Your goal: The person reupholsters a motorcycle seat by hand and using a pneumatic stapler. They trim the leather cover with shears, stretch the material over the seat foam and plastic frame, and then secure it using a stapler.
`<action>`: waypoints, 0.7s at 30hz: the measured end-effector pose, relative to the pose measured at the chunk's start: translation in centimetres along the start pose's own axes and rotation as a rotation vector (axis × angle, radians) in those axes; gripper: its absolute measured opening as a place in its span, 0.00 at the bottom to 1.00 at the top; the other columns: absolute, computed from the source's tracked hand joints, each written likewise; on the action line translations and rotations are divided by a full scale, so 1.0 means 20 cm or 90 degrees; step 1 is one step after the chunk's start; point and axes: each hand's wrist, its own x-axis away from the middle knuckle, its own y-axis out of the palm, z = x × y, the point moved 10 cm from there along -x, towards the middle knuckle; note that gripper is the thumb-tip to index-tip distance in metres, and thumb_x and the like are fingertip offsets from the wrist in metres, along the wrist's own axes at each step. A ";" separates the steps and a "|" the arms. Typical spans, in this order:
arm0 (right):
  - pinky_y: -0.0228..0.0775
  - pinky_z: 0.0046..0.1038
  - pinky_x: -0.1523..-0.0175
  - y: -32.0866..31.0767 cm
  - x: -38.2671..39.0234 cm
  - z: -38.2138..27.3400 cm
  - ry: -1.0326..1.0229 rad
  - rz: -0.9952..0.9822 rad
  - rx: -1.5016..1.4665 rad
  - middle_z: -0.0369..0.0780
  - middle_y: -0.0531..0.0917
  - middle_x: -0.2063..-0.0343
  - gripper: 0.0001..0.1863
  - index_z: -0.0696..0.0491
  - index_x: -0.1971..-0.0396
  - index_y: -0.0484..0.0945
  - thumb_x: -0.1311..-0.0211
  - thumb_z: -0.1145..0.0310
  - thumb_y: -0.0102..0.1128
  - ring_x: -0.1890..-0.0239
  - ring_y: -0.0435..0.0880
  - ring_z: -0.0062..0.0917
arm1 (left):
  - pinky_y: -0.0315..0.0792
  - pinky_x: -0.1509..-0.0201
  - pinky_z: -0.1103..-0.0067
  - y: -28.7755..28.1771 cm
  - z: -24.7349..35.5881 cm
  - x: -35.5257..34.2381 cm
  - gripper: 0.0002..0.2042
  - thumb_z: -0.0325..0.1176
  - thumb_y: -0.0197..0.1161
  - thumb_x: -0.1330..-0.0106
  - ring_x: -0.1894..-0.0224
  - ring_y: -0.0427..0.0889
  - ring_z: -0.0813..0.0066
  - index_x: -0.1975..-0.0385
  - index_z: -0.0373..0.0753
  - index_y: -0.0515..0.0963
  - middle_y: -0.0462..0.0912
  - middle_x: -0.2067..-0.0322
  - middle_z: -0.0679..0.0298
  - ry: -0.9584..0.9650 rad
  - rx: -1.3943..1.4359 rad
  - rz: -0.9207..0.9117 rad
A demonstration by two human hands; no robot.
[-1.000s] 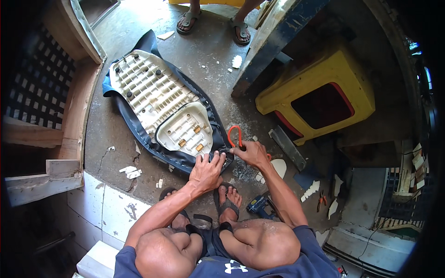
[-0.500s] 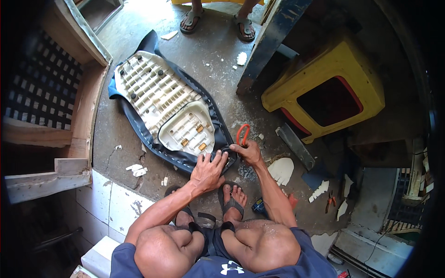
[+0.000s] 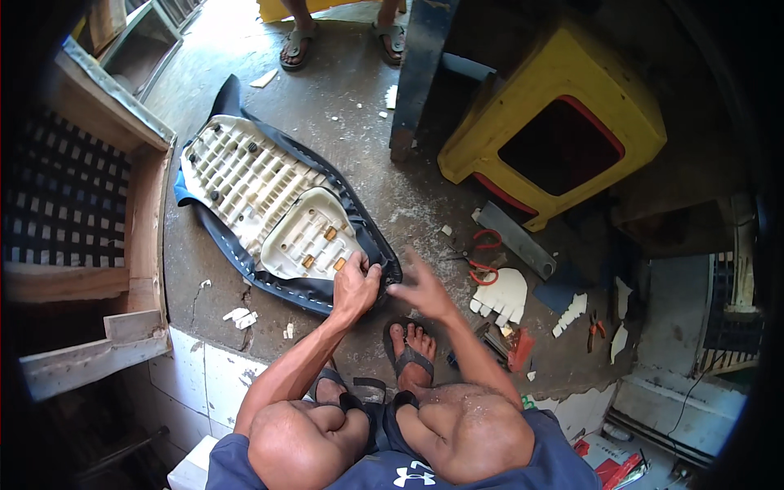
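A motorcycle seat lies upside down on the floor, its cream plastic base [image 3: 237,178] showing ribs, dark knobs and small orange pads. Black cover material [image 3: 371,237] wraps over the rim, with a row of pale marks along it. At the seat's near end my left hand [image 3: 357,286] pinches the cover's edge with bent fingers. Just right of that end is my right hand [image 3: 420,290], holding nothing, its fingers apart and a little blurred. Scissors with red-orange handles [image 3: 487,281] lie on the floor to the right, beside a white foam piece [image 3: 506,296].
A yellow plastic stool [image 3: 563,106] lies on its side at the right, with a grey metal bar [image 3: 516,241] below it. Pliers [image 3: 597,328] and foam scraps are scattered nearby. A wooden frame [image 3: 151,212] stands left. Another person's sandalled feet [image 3: 298,47] are at the far side.
My right hand has let go of the scissors, which now lie on the floor to the right. My left hand has gone from lying on the cover to pinching its edge. The view has shifted slightly.
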 end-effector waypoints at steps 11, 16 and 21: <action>0.74 0.31 0.34 0.13 0.05 -0.05 0.066 0.015 -0.098 0.51 0.83 0.38 0.47 0.44 0.18 0.59 0.36 0.72 0.71 0.38 0.84 0.32 | 0.79 0.58 0.72 0.23 -0.21 -0.02 0.16 0.26 0.66 0.39 0.62 0.86 0.67 0.51 0.28 0.79 0.87 0.63 0.54 -0.280 0.389 -0.045; 0.78 0.31 0.39 0.14 0.07 0.04 0.101 0.022 -0.147 0.51 0.86 0.43 0.46 0.40 0.19 0.60 0.36 0.72 0.71 0.44 0.88 0.33 | 0.79 0.60 0.69 0.17 -0.07 0.02 0.14 0.30 0.67 0.38 0.65 0.87 0.66 0.55 0.28 0.84 0.88 0.66 0.55 -0.188 0.199 -0.090; 0.78 0.27 0.41 0.18 0.07 0.06 0.133 0.033 -0.236 0.45 0.89 0.47 0.45 0.40 0.20 0.63 0.36 0.72 0.72 0.49 0.87 0.24 | 0.77 0.69 0.71 0.14 -0.16 -0.01 0.09 0.27 0.69 0.37 0.73 0.84 0.70 0.61 0.28 0.85 0.88 0.70 0.59 -0.276 0.222 -0.137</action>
